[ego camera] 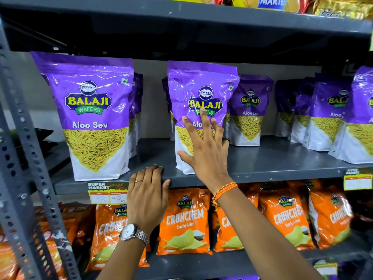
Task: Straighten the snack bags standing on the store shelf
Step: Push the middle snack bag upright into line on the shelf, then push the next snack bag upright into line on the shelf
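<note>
Purple Aloo Sev bags stand in rows on the grey middle shelf (pixel 272 158). The front bag of the middle row (pixel 199 93) stands upright near the shelf edge. My right hand (pixel 203 146) lies flat against its lower front, fingers spread, thumb at its bottom left corner. My left hand (pixel 148 190) rests on the shelf's front lip, fingers curled over the edge, holding no bag. A big front bag (pixel 90 114) stands at the left, more bags behind it. Another bag (pixel 249 110) stands further back to the right, and several more bags (pixel 331 116) fill the right end.
Orange Crunchem chip bags (pixel 185 221) fill the shelf below. A perforated grey upright (pixel 22 158) frames the left side. Yellow price tags (pixel 108 196) hang on the shelf lip. The upper shelf (pixel 181 19) carries biscuit packs.
</note>
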{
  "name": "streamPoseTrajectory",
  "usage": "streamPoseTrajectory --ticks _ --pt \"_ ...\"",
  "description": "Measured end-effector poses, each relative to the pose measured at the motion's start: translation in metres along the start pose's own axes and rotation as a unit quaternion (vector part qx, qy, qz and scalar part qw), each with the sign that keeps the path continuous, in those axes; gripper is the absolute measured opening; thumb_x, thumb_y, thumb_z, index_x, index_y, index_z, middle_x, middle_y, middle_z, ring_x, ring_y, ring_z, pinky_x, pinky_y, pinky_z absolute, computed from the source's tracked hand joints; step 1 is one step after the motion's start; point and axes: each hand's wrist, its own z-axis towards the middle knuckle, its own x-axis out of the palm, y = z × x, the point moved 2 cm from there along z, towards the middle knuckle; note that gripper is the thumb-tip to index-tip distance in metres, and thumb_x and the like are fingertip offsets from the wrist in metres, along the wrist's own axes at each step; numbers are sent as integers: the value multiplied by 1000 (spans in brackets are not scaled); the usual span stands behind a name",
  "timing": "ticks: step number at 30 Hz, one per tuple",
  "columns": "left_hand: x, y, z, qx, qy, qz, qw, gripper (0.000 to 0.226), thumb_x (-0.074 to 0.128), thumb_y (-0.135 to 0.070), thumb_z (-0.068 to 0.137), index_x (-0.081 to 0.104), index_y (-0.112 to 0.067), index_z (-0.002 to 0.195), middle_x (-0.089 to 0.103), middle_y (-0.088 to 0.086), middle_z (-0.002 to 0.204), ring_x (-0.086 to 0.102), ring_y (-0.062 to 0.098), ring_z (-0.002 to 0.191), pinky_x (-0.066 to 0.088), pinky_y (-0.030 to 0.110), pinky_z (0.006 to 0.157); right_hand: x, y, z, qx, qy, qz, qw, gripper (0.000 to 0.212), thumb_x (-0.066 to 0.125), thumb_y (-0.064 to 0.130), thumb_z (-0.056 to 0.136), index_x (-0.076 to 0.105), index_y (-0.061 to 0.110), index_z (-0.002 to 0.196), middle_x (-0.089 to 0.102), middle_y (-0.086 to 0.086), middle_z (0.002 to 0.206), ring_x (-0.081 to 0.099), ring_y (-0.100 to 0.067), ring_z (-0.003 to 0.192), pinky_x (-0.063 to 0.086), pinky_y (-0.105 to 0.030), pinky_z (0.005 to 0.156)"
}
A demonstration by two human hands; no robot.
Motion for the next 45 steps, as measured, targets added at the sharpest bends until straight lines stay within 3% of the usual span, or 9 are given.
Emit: streamPoseTrajectory --ticks 12,17,20,25,31,35,38,41,45 --pt "-1 -3 0 -17 -3 -18 1000 47 38 -42 101 64 -13 126 68 9 128 62 32 114 38 45 105 -5 -16 -1 -49 -18 3 999 95 63 73 84 16 45 162 0 -4 174 25 -38 149 48 -54 96" --pt "-3 -35 -5 -51 -83 -81 992 44 48 -40 96 62 -15 130 65 7 134 56 31 124 38 48 107 -27 -79 14 -48 -125 90 987 75 50 68 97 32 34 161 21 -9 171 34 -35 142 37 -50 111" --pt "-1 -82 -5 -28 -125 -96 987 44 53 -36 95 62 -14 132 63 5 139 51 30 135 35 48 113 -29 -124 26 -7 -152 116 982 67 52 59 101 39 27 159 27 -12 168 36 -35 134 38 -48 109" --pt "10 -158 12 32 -130 -105 985 46 54 -35 95 63 -13 134 63 5 139 52 29 134 36 46 114 -17 -189 44 39 -129 96 986 60 47 49 105 39 25 159 23 -12 169 34 -39 135 32 -42 105" --pt "37 -202 30 65 -80 -110 989 52 53 -34 95 58 -13 142 59 4 146 49 27 140 29 42 122 12 -235 66 53 -91 71 992 67 62 36 96 39 22 158 25 -14 168 37 -41 130 48 -52 95" --pt "62 -211 24 77 -50 -79 993 56 50 -41 97 59 -10 143 61 6 145 57 30 134 31 42 118 41 -246 87 67 -6 53 996 74 64 41 94 30 30 159 22 -10 167 32 -41 136 51 -61 96" --pt "75 -210 20 75 -73 -48 993 54 48 -46 97 66 -11 133 64 6 141 63 29 122 38 43 111 66 -251 99 65 40 38 996 77 60 47 96 23 31 162 14 -11 169 22 -45 143 47 -69 97" --pt "83 -209 20 69 -103 -23 992 49 45 -47 100 71 -11 121 69 8 130 65 33 112 41 44 104 86 -255 108 67 57 30 996 88 61 53 93 14 33 164 0 -8 173 15 -49 149 43 -71 99" --pt "87 -209 19 63 -109 8 992 48 41 -50 102 68 -14 119 69 6 118 62 32 107 40 45 100 105 -259 110 68 52 13 996 101 58 70 88 2 35 164 -11 -3 174 12 -53 151 45 -68 96"
